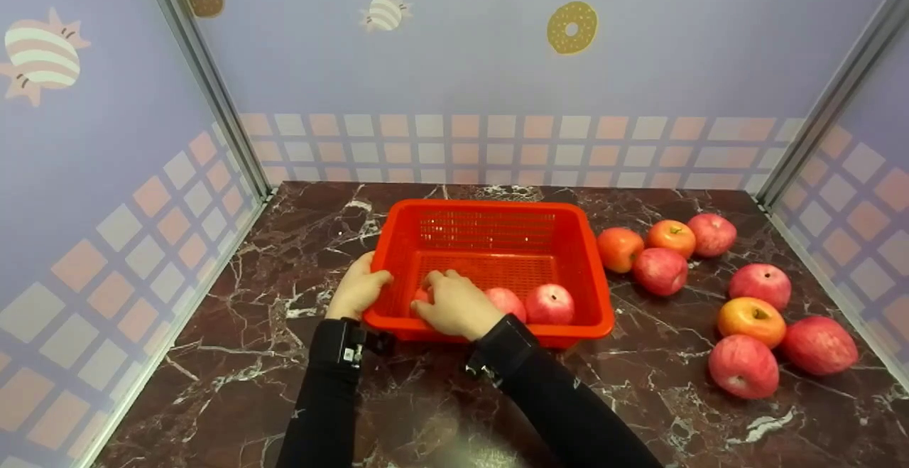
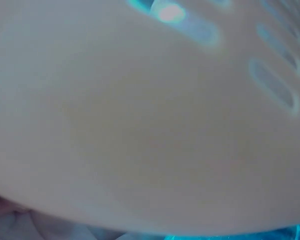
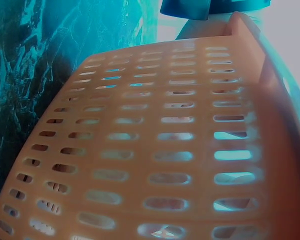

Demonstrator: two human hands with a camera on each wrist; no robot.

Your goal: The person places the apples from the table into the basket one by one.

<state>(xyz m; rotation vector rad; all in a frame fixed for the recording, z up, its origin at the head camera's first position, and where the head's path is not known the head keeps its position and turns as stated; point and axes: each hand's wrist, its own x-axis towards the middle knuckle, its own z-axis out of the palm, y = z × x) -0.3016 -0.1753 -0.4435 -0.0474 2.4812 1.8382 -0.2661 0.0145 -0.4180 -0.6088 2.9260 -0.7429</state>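
Observation:
A red slotted plastic basket (image 1: 490, 207) stands on the dark marble table (image 1: 298, 354). My left hand (image 1: 358, 287) grips the basket's front left corner, fingers curled over the rim. My right hand (image 1: 454, 305) reaches over the front rim and covers a red apple (image 1: 422, 295) inside, fingers curled round it; the hand hides most of that apple. Two more red apples (image 1: 505, 301) (image 1: 549, 303) lie beside it along the front wall. In the left wrist view the basket wall (image 2: 140, 125) fills the frame as a blur. The right wrist view shows the slotted basket wall (image 3: 154, 150) from outside.
Several loose apples lie on the table right of the basket, the nearest a reddish-orange one (image 1: 620, 248), the farthest forward a red one (image 1: 743, 366). Papered walls with metal corner posts (image 1: 206, 77) close the table on three sides.

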